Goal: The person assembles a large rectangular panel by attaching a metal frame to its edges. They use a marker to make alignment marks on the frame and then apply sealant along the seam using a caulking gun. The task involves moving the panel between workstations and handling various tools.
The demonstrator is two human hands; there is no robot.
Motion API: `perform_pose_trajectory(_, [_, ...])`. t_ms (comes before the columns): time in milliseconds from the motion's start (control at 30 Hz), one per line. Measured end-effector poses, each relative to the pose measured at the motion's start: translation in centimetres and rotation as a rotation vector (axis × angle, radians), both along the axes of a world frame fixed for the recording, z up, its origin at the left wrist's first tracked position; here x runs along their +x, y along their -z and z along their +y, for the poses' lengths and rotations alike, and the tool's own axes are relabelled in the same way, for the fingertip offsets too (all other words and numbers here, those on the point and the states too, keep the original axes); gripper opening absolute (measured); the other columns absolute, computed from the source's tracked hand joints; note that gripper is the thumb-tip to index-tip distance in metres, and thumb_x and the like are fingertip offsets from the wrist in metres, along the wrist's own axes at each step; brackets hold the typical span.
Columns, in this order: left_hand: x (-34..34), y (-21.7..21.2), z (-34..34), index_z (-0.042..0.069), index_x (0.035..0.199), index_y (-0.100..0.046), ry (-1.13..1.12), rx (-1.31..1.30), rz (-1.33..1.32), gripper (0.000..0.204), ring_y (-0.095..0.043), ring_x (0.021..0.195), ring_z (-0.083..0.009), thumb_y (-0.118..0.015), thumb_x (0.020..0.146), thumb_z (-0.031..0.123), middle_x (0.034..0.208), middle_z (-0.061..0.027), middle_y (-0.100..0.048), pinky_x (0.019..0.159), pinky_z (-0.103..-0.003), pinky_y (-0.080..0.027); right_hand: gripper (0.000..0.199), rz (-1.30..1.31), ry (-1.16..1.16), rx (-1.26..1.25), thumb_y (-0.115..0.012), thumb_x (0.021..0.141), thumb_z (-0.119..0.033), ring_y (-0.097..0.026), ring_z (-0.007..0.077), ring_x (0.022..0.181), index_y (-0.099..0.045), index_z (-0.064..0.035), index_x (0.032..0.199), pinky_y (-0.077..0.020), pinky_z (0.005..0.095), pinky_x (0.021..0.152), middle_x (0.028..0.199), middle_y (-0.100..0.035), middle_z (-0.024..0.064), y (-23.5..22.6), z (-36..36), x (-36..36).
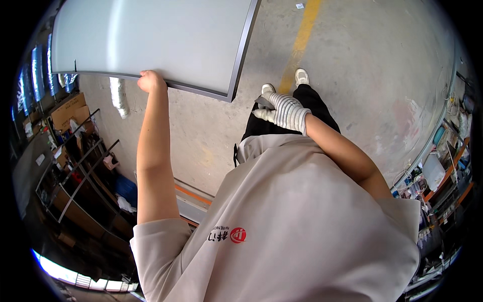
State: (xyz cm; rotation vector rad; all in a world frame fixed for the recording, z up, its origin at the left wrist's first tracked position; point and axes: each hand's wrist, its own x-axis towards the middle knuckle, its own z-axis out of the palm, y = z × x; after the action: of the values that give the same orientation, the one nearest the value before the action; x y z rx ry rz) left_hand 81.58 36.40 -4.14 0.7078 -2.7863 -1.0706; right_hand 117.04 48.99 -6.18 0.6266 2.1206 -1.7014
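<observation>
"What's nearest?"
"The gloved right hand (286,111), low before the body, fingers closed on a dark flat piece (264,102)."
"And the left hand (152,81)?"
"Bare, arm stretched forward, fingers clamped on a framed grey panel (171,43); their tips are hidden."
"How does the panel lie?"
"Ahead, left; near edge running left to right, right side pointing far. Its far end is cut off, so I can't tell the long axis."
"Around it?"
"Concrete floor (372,65), cardboard (69,114) at left, a yellow line (305,32) running far."
</observation>
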Motion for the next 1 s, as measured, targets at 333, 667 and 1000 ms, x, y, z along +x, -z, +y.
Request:
perform_pose_trajectory(333, [0.3, -1.3, -3.5, -0.007, 0.086, -0.051, 0.448, 0.206, -0.269, 0.04, -0.059, 0.065, -0.0222, -0.045, 0.092, 0.032, 0.069, -0.0096, -0.055, 0.058, -0.035, -0.05, 0.031, -0.074, 0.716, -0.337, -0.037, 0.095, -0.029, -0.057, 0.0226, 0.069, -0.055, -0.0032, 0.096, -0.0452, 0.0317, 0.062, 0.079, -0.059, 0.0096, 2.2, -3.7, -0.7])
perform_pose_trajectory(667, [3.1, -10.5, 9.2, -0.003, 0.104, -0.056, 2.289, -0.153, 0.125, 0.021, -0.054, 0.097, -0.0319, -0.053, 0.088, 0.011, 0.102, -0.0172, -0.058, 0.086, -0.037, -0.043, 0.019, -0.023, 1.493, -0.691, -0.039, 0.095, -0.009, -0.049, 0.0091, 0.058, -0.056, -0.0007, 0.099, -0.0438, 0.0196, 0.056, 0.075, -0.057, 0.0029, -3.1, -13.5, -5.7])
perform_pose_trajectory(1000, [8.5, -2.0, 26.6, 0.012, 0.07, -0.065, 3.08, 0.036, 0.818, 0.011, -0.058, 0.073, -0.0228, -0.058, 0.075, 0.019, 0.07, -0.0025, -0.062, 0.071, -0.034, -0.045, 0.02, -0.384, 0.951, -0.088, -0.045, 0.087, -0.014, -0.065, 0.0308, 0.079, -0.052, 0.001, 0.098, -0.0523, 0.0389, 0.067, 0.086, -0.065, 0.0186, -7.0, -13.7, -9.1])
